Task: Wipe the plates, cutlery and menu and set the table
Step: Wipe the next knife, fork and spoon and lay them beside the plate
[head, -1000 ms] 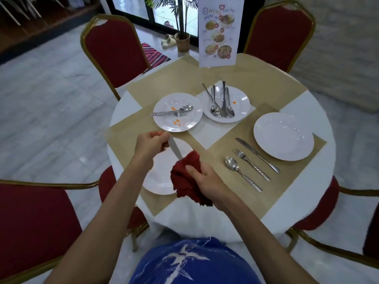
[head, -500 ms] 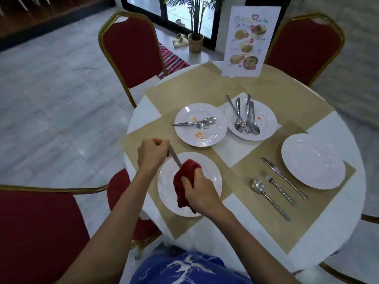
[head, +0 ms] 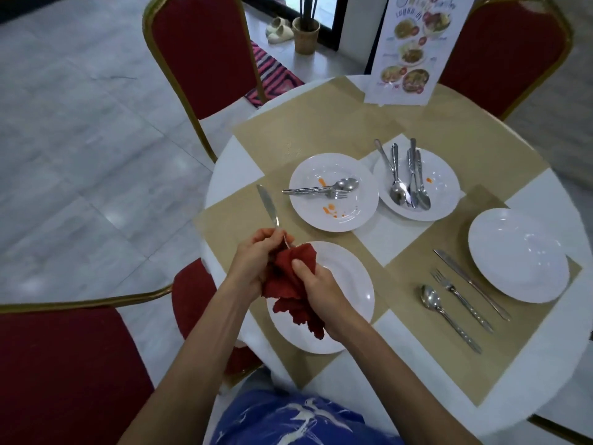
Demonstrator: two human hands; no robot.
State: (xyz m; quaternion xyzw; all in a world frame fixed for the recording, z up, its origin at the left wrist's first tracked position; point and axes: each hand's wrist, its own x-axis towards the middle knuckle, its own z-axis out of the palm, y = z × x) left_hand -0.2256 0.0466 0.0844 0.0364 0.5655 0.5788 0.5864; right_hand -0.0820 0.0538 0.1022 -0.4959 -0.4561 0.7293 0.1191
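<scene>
**Done.** Right setting: plate (head: 518,255) on its mat with set knife (head: 471,284), fork (head: 463,301) and spoon (head: 452,322) in a row just beside it; judged complete. Near plate (head: 343,284): spotless, on its mat below the hands; judged wiped.

**In hand.** Knife (head: 268,203), held over the near plate's far-left rim. Left hand (head: 256,258): fingers curled round the knife's neck, blade pointing up and away. Right hand (head: 316,290): fingers pinching the red cloth (head: 285,284) round the handle end.

**Left.** Stained plate (head: 333,216) with orange spots, carrying a spoon and fork. Far plate (head: 446,191) with a cluster of cutlery. Menu (head: 414,49), upright at the worktop (head: 382,242) far edge; whether it has been wiped cannot be told. Judged about a third through.

**Change since half a second ago.** Then the blade ran from the left fist into the cloth. Now the blade is bare, the cloth is on the handle, and the hands are closer together.
</scene>
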